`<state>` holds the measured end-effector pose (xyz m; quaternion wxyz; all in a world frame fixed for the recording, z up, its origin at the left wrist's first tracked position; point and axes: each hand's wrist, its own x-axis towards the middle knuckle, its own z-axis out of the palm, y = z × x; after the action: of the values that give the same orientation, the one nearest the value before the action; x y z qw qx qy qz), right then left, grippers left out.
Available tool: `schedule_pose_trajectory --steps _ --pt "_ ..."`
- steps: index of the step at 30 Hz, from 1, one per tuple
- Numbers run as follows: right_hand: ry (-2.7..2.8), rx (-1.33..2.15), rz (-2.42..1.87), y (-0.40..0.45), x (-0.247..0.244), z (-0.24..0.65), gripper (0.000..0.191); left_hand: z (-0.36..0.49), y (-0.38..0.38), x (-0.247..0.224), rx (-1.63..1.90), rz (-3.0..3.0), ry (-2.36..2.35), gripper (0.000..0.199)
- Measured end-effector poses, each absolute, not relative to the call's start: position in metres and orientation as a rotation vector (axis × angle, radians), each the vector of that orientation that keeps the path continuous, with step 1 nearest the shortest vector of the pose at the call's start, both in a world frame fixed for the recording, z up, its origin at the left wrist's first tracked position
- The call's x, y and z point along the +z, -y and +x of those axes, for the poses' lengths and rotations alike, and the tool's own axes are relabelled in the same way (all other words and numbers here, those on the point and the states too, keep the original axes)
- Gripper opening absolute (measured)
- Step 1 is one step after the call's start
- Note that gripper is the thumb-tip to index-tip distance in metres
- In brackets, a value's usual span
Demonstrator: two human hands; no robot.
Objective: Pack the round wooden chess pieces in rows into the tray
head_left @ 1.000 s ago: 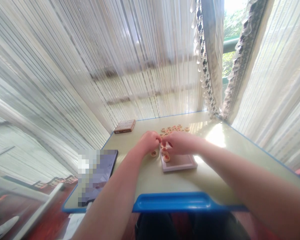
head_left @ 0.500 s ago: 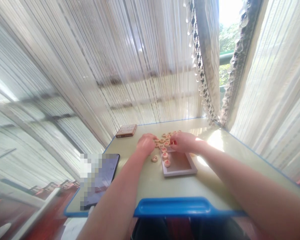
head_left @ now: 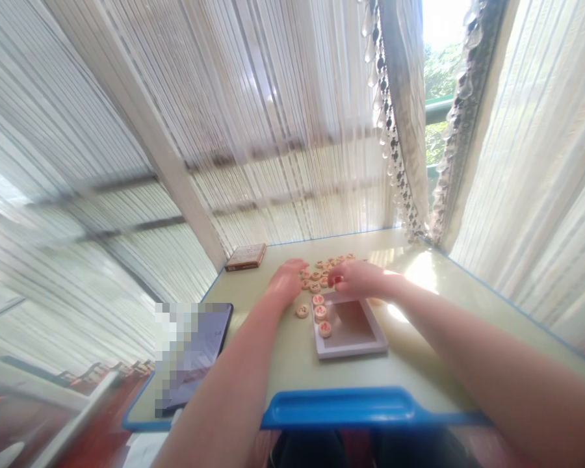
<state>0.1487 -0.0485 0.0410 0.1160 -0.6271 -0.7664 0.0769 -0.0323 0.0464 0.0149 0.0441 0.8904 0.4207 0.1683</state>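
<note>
Several round wooden Chinese chess pieces (head_left: 314,286) lie in a loose group on the table, with red or dark characters on top. At the left side of this group is my left hand (head_left: 287,279), its fingers stretched out and apart. My right hand (head_left: 358,278) is over the group's right side, fingers bent down in a pinch; what they hold, if anything, is hidden. Below it sits a shallow white tray (head_left: 353,351). Three red-marked pieces (head_left: 320,313) line the tray's left side. One dark-marked piece (head_left: 302,311) lies alone left of the tray.
A flat brown box (head_left: 246,257) rests at the table's far left corner. On the left stands a tablet (head_left: 205,351), partly blurred out. A blue moulded trough (head_left: 341,406) runs along the near edge of the table (head_left: 292,364). String curtains (head_left: 273,130) hang behind.
The tray and the red-marked pieces in it have shifted slightly toward me. My right hand has moved a little left; my left hand stays almost in place.
</note>
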Motion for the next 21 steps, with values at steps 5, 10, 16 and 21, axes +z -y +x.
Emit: schedule_pose_trajectory --steps 5,10,16,21 --pt "2.105 -0.09 -1.865 0.034 0.028 0.165 0.034 -0.033 -0.045 0.014 0.406 2.665 -1.295 0.046" --pt "2.006 -0.085 -2.204 0.026 0.023 0.184 0.034 -0.031 -0.042 0.015 0.458 2.617 -1.32 0.047" --pt "2.059 -0.053 -2.1 0.02 0.015 0.19 0.032 -0.031 -0.042 0.016 0.455 2.587 -1.334 0.045" --pt "2.125 -0.121 -1.906 0.024 0.012 0.184 0.031 -0.03 -0.04 0.018 0.443 2.62 -1.368 0.041"
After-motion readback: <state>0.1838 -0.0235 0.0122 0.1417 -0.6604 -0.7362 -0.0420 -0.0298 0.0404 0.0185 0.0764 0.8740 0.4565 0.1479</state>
